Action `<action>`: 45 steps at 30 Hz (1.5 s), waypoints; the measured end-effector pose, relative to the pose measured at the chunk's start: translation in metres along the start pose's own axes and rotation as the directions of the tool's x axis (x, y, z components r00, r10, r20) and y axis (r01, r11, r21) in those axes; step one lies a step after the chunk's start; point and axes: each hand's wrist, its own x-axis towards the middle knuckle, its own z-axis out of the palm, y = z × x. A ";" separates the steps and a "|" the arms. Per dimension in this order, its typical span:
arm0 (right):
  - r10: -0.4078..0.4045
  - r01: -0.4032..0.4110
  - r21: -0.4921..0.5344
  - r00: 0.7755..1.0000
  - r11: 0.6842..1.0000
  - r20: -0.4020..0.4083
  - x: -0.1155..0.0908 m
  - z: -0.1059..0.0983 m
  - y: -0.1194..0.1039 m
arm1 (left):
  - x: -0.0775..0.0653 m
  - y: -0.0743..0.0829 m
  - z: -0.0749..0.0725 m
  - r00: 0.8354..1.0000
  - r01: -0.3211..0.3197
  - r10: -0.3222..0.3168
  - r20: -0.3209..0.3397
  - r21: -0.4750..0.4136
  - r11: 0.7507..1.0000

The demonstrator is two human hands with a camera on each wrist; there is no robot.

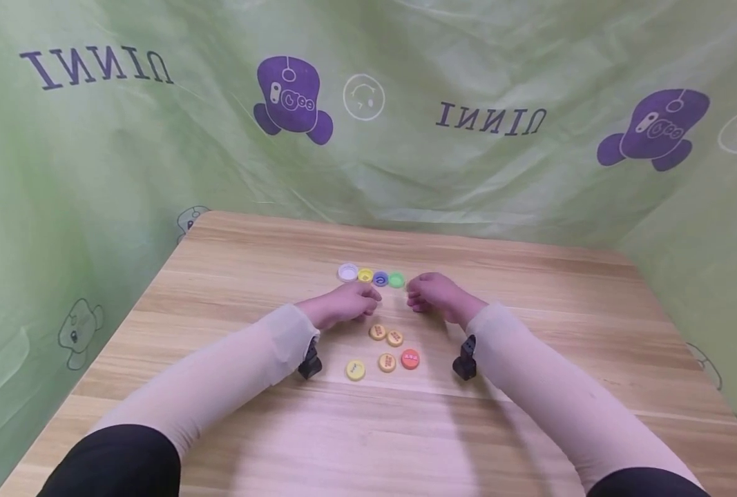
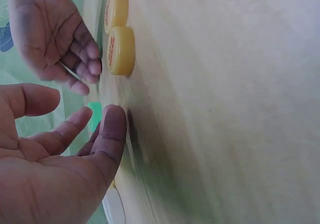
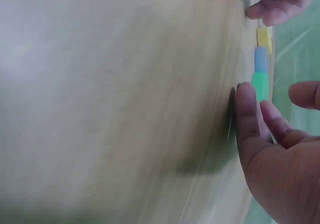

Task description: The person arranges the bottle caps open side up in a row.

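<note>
A row of bottle caps lies hollow side up toward the back of the table: a white cap (image 1: 347,272), a yellow cap (image 1: 365,275), a blue cap (image 1: 380,279) and a green cap (image 1: 396,279). Just in front of the row is my left hand (image 1: 346,301), fingers loosely bent, nothing held. My right hand (image 1: 435,293) is beside the green cap, its fingers relaxed and holding nothing. Nearer me lie two orange-yellow caps (image 2: 122,51) side by side, printed tops up. Closer still are another orange-yellow cap (image 1: 387,362), a red cap (image 1: 409,359) and a pale yellow cap (image 1: 356,370).
The wooden table (image 1: 269,241) carries all the caps. Behind it and along the sides hangs a green printed cloth (image 1: 393,166). Dark wrist cameras are strapped under both sleeved forearms, close above the tabletop.
</note>
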 end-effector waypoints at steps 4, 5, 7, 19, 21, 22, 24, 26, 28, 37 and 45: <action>-0.022 0.026 -0.061 0.998 0.998 0.064 -0.009 0.005 0.004 | -0.009 -0.005 -0.001 1.000 0.027 -0.027 -0.012 -0.042 0.999; -0.030 0.035 -0.070 0.996 0.997 0.082 -0.010 0.007 0.004 | -0.012 -0.007 -0.001 0.999 0.035 -0.036 -0.015 -0.054 0.998; -0.041 0.052 -0.086 0.992 0.995 0.123 -0.014 0.011 0.005 | -0.018 -0.010 -0.001 0.999 0.049 -0.050 -0.014 -0.079 0.996; -0.045 0.073 -0.126 0.977 0.989 0.210 -0.031 0.025 0.001 | -0.041 -0.013 0.003 0.995 0.088 -0.078 0.067 -0.154 0.984; -0.044 0.069 -0.114 0.976 0.991 0.212 -0.030 0.026 0.001 | -0.041 -0.013 0.005 0.994 0.094 -0.080 0.076 -0.201 0.975; -0.044 0.069 -0.108 0.976 0.992 0.215 -0.030 0.026 0.002 | -0.041 -0.013 0.006 0.994 0.094 -0.078 0.079 -0.222 0.970; -0.050 0.075 -0.109 0.974 0.991 0.223 -0.029 0.027 0.003 | -0.040 -0.012 0.008 0.994 0.099 -0.080 0.080 -0.263 0.960; -0.051 0.079 -0.120 0.974 0.990 0.220 -0.027 0.030 0.005 | -0.039 -0.011 0.010 0.994 0.099 -0.082 0.069 -0.285 0.953; -0.052 0.084 -0.142 0.975 0.986 0.215 -0.027 0.032 0.006 | -0.038 -0.011 0.012 0.995 0.095 -0.081 0.059 -0.294 0.951; -0.091 0.119 -0.187 0.984 0.975 0.150 -0.027 0.040 0.013 | -0.034 -0.010 0.011 0.997 0.070 -0.072 0.005 -0.320 0.945; -0.137 0.148 -0.211 0.988 0.966 0.068 -0.025 0.045 0.014 | -0.031 -0.009 0.015 0.996 0.055 -0.075 -0.040 -0.366 0.929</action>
